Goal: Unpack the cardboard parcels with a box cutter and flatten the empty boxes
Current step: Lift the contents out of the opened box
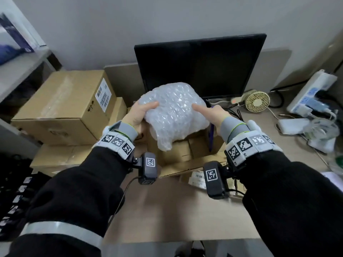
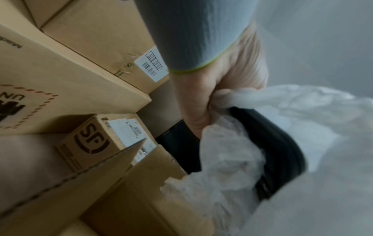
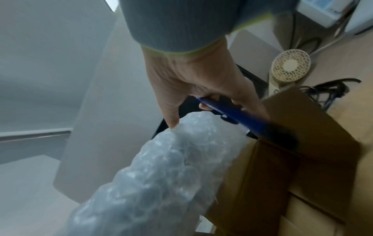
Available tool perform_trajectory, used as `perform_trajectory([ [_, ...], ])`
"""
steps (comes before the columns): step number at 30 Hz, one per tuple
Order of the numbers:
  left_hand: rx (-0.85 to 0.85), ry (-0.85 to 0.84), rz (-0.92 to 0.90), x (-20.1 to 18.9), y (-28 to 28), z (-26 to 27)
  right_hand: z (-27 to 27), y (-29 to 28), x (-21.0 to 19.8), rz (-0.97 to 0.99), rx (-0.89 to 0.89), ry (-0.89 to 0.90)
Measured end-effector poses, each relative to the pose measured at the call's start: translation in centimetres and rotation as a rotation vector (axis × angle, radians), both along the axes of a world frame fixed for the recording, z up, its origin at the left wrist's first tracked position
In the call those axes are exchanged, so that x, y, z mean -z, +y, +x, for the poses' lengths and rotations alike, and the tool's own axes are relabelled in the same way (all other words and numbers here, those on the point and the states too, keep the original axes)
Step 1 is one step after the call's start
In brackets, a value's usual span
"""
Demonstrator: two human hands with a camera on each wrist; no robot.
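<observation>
**boxfan22:** So the bubble-wrapped bundle [image 1: 174,112] is held up over the open cardboard box [image 1: 185,151], right in front of the monitor [image 1: 200,67]. The left hand [image 1: 138,115] is curled round the bundle's 9 o'clock side, thumb on top. The right hand [image 1: 213,114] has only its thumb pressed against the 3 o'clock side, while the other fingers are wrapped round the blue box cutter [image 3: 238,116].

**tape_ripper:** That's the bit to worry about. With one side only propped by a thumb, the bundle could be dropped back into the box or tipped toward the monitor at 12 o'clock. And the cutter is being carried right next to the wrap. If the blade is out, the wrap or the left hand could get nicked.

**boxfan22:** Whether the blade is out can't be told; the cutter's far end is smeared in the right wrist view. What's inside the wrap isn't clear either. Something dark [image 2: 278,143] is glimpsed through it in the left wrist view, nothing more.

**tape_ripper:** The box's bottom is hidden by the bundle too, so it can't be said if anything else is left in there. Stacked parcels [image 1: 65,106] at 9 o'clock look sealed, still to be done I'd guess.
</observation>
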State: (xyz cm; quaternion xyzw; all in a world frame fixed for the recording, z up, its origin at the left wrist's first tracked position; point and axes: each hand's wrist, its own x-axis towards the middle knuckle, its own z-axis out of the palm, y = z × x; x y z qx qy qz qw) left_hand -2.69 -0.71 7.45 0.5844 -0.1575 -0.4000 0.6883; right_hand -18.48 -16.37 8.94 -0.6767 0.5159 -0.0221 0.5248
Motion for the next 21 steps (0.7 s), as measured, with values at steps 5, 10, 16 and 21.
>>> perform_trajectory([
  [5,-0.025,-0.074,-0.126,-2.0,-0.8,-1.9,-0.3,1.7,-1.9,0.278,0.104,-0.303],
  [10,0.043,-0.029,-0.179,-3.0,-1.5,-5.1,-1.3,2.0,-2.7,0.242,0.274,-0.503],
  [16,0.079,0.112,-0.184,-2.2,-4.3,-8.4,-4.2,-0.5,-2.3,0.262,0.425,-0.633],
  [21,0.228,-0.02,-0.085,-2.4,-9.8,-10.7,-7.9,-5.8,-1.7,0.271,0.512,-0.68],
])
